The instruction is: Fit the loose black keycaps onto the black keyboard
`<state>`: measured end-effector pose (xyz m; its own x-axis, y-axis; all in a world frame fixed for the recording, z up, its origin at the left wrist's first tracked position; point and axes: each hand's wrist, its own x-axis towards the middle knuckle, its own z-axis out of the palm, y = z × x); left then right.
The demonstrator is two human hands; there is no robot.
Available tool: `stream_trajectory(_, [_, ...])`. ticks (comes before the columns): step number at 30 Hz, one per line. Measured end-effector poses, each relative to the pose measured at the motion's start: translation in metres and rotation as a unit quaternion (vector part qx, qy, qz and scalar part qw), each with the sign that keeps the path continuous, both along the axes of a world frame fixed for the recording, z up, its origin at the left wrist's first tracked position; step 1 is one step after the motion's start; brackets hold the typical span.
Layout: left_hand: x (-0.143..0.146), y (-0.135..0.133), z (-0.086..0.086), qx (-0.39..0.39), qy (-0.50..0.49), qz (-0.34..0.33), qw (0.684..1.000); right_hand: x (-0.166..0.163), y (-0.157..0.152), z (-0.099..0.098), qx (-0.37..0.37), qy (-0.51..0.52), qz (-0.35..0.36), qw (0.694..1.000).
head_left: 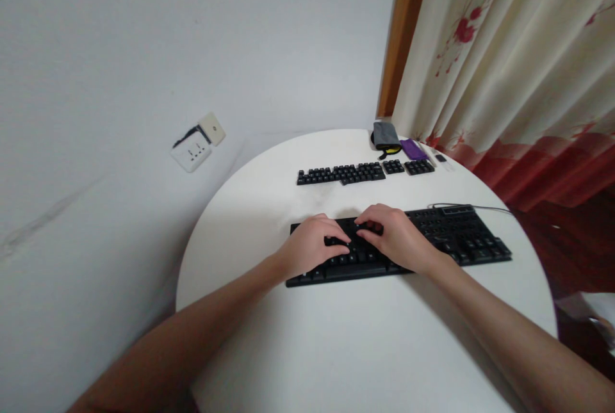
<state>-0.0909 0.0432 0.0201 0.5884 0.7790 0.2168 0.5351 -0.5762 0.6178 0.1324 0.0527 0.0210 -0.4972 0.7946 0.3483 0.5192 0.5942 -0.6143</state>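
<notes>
A black computer keyboard (pixel 471 234) lies across the white round table, with some of its left part bare of keycaps. Over that part, my left hand (pixel 312 243) bends its thumb and forefinger together around a small black keycap. My right hand (pixel 396 237) comes from the other side, its thumb and forefinger pinched at another keycap just beyond the left fingertips. The small gaps between the tips make it hard to see whether these keycaps are seated or loose. My other fingers are mostly hidden. Behind the keyboard, loose black keycaps (pixel 362 173) stand in rows grouped like a keyboard layout.
At the table's back edge lie a grey pouch (pixel 385 136) and a purple cloth-like item (pixel 413 149). A thin cable (pixel 490 209) runs off the right edge. The wall with a power socket (pixel 192 151) borders the left, a curtain (pixel 461 67) the right.
</notes>
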Motion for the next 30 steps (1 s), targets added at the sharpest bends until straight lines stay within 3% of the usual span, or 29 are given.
stream_trajectory(4, [0.0014, 0.0003, -0.0023, -0.034, 0.008, 0.012, 0.999, 0.0002, -0.0004, 0.0002, -0.008, -0.003, 0.0, 1.0])
stream_trajectory(14, [-0.0043, -0.0004, 0.0043, -0.04, 0.032, -0.037, 0.998, 0.0011, -0.0007, -0.0004, -0.017, -0.008, 0.001, 1.0])
stream_trajectory(26, [-0.0007, -0.0012, 0.0027, 0.037, 0.028, -0.013, 0.999, 0.0024, -0.0012, 0.0007, -0.047, -0.009, 0.012, 0.999])
stream_trajectory(30, [0.0002, -0.0017, 0.0035, 0.039, 0.031, -0.031, 0.998, 0.0026, -0.0011, -0.0001, -0.071, -0.023, 0.025, 0.997])
